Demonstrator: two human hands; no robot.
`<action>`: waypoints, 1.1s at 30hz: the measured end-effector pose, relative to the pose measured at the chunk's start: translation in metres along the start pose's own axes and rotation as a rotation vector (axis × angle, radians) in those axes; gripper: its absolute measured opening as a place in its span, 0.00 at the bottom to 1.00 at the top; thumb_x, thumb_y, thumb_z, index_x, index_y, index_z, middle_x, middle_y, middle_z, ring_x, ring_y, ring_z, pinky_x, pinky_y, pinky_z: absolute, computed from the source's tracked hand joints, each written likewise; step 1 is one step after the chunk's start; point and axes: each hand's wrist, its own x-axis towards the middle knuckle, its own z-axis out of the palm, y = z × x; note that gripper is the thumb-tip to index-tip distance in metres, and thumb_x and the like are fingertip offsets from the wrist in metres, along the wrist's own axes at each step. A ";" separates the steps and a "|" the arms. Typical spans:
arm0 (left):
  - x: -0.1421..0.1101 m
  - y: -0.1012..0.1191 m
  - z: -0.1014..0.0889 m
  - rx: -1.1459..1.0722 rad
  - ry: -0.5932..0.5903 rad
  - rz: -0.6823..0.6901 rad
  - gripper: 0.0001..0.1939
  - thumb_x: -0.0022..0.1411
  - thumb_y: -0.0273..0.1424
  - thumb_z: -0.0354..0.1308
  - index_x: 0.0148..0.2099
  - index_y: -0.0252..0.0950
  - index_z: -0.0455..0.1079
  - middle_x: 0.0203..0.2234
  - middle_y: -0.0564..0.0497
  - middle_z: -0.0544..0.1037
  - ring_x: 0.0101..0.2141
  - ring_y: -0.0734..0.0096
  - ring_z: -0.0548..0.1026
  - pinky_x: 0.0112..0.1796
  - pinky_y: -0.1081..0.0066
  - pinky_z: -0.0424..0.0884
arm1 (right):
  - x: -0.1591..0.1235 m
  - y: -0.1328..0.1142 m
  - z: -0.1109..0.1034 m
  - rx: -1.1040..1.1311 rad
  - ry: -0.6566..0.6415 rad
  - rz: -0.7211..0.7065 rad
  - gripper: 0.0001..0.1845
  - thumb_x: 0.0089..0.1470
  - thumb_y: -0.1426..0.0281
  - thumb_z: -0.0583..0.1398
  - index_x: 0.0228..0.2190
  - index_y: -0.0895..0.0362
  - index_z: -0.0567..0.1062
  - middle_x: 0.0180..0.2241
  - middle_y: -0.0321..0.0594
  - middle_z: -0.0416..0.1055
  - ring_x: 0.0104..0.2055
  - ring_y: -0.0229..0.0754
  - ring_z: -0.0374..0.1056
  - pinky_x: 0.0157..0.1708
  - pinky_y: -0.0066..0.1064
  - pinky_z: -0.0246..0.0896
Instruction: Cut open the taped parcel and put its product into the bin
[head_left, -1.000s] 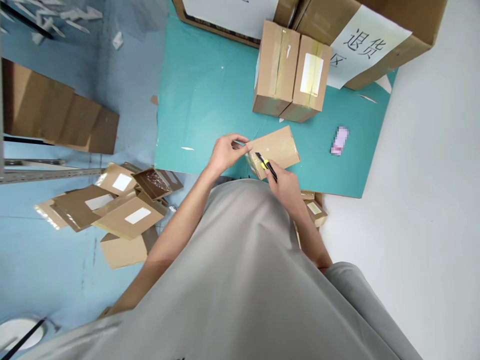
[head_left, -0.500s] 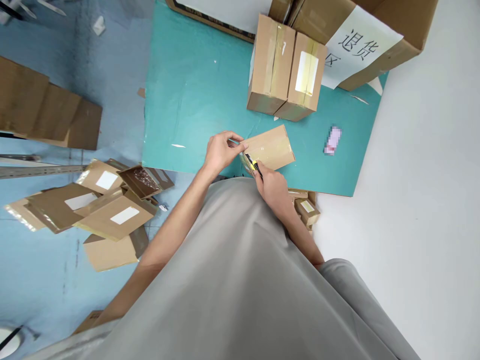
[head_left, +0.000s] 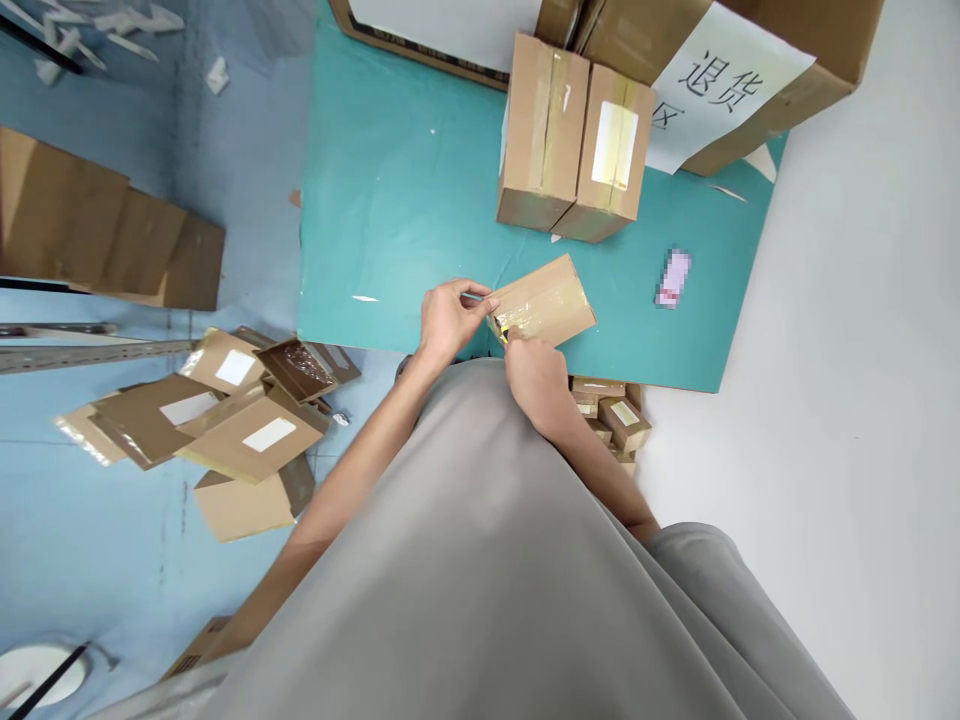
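A small taped cardboard box (head_left: 551, 300) lies at a slant near the front edge of the green tabletop (head_left: 390, 200). My left hand (head_left: 454, 318) pinches the box's left end between thumb and fingers. In my right hand (head_left: 537, 380) is a yellow and black utility knife (head_left: 505, 333), its front end against the taped left end of the box. My fingers hide most of the knife, and I cannot make out its blade.
Two taped boxes (head_left: 544, 130) stand together behind the work. A large carton (head_left: 795, 50) bears a paper sign (head_left: 720, 90). To the right lies a blurred pinkish item (head_left: 673, 278). Used boxes (head_left: 255, 420) litter the floor at left; small boxes (head_left: 624, 422) sit below the table's front edge.
My right hand has turned and dropped slightly, so less of the knife shows, and the knife's tip has moved along the box's left end. My left hand still grips the box. The view has shifted slightly.
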 end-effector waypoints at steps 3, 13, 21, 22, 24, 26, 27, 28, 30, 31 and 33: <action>-0.002 -0.001 0.002 0.012 0.003 -0.005 0.09 0.63 0.35 0.72 0.45 0.40 0.87 0.43 0.48 0.90 0.42 0.57 0.87 0.47 0.63 0.81 | -0.002 0.002 0.003 -0.013 0.008 -0.014 0.26 0.78 0.78 0.46 0.69 0.66 0.69 0.51 0.60 0.85 0.54 0.54 0.85 0.51 0.38 0.78; -0.009 0.004 0.005 0.045 -0.011 0.050 0.09 0.65 0.39 0.71 0.44 0.40 0.86 0.45 0.47 0.90 0.41 0.57 0.88 0.48 0.62 0.82 | -0.022 0.020 0.008 -0.004 -0.025 -0.056 0.23 0.77 0.80 0.47 0.64 0.64 0.72 0.51 0.62 0.85 0.55 0.55 0.85 0.50 0.38 0.77; -0.005 0.007 0.002 0.089 -0.014 0.056 0.10 0.66 0.38 0.69 0.46 0.40 0.86 0.46 0.46 0.90 0.42 0.56 0.88 0.47 0.62 0.81 | -0.021 0.026 0.010 0.026 -0.004 -0.047 0.22 0.77 0.79 0.49 0.63 0.63 0.74 0.50 0.61 0.85 0.55 0.55 0.86 0.49 0.37 0.78; -0.003 0.008 0.001 0.098 -0.006 0.057 0.10 0.66 0.38 0.69 0.46 0.40 0.86 0.46 0.46 0.90 0.42 0.56 0.88 0.47 0.62 0.81 | -0.019 0.025 0.010 0.032 0.008 -0.056 0.21 0.77 0.79 0.50 0.63 0.63 0.74 0.51 0.61 0.85 0.55 0.55 0.85 0.50 0.37 0.78; -0.002 0.008 0.001 0.104 0.004 0.047 0.10 0.66 0.38 0.69 0.46 0.40 0.86 0.45 0.46 0.90 0.42 0.56 0.88 0.47 0.62 0.81 | -0.017 0.024 0.009 0.037 0.012 -0.059 0.22 0.77 0.79 0.50 0.63 0.63 0.74 0.51 0.62 0.85 0.55 0.55 0.85 0.49 0.37 0.78; -0.002 0.008 0.002 0.094 -0.005 0.040 0.09 0.66 0.37 0.69 0.45 0.39 0.86 0.44 0.46 0.90 0.42 0.56 0.88 0.46 0.63 0.81 | -0.020 0.026 0.010 0.039 -0.001 -0.041 0.22 0.77 0.78 0.49 0.64 0.64 0.74 0.50 0.61 0.85 0.54 0.55 0.86 0.49 0.38 0.78; -0.004 0.008 0.002 0.088 -0.013 0.040 0.09 0.65 0.37 0.70 0.45 0.39 0.86 0.44 0.46 0.90 0.41 0.56 0.88 0.46 0.63 0.81 | -0.022 0.027 0.010 0.041 -0.008 -0.028 0.22 0.78 0.78 0.48 0.64 0.63 0.73 0.50 0.61 0.85 0.53 0.56 0.86 0.48 0.39 0.78; -0.005 0.008 0.003 0.083 -0.019 0.043 0.09 0.65 0.37 0.70 0.44 0.39 0.86 0.44 0.46 0.90 0.41 0.56 0.88 0.45 0.63 0.81 | -0.023 0.028 0.011 0.044 -0.012 -0.018 0.22 0.79 0.77 0.48 0.65 0.63 0.73 0.50 0.61 0.85 0.53 0.56 0.86 0.49 0.39 0.78; -0.008 0.009 0.004 0.087 -0.019 0.053 0.09 0.66 0.37 0.70 0.45 0.39 0.86 0.45 0.47 0.90 0.41 0.57 0.87 0.46 0.63 0.81 | -0.022 0.029 0.013 0.057 -0.015 -0.015 0.22 0.79 0.75 0.48 0.64 0.62 0.74 0.50 0.61 0.85 0.54 0.56 0.85 0.49 0.40 0.78; -0.009 0.009 0.004 0.095 -0.011 0.055 0.09 0.66 0.37 0.69 0.45 0.39 0.86 0.46 0.47 0.90 0.42 0.57 0.87 0.46 0.63 0.81 | -0.021 0.029 0.014 0.064 -0.007 -0.019 0.22 0.79 0.75 0.48 0.64 0.62 0.75 0.50 0.61 0.85 0.54 0.56 0.85 0.50 0.40 0.77; -0.010 0.011 0.003 0.110 0.010 0.055 0.09 0.67 0.36 0.68 0.46 0.39 0.86 0.47 0.47 0.90 0.42 0.58 0.87 0.47 0.63 0.81 | -0.016 0.028 0.016 0.072 0.014 -0.031 0.22 0.79 0.76 0.48 0.62 0.61 0.76 0.51 0.60 0.85 0.55 0.56 0.85 0.50 0.39 0.77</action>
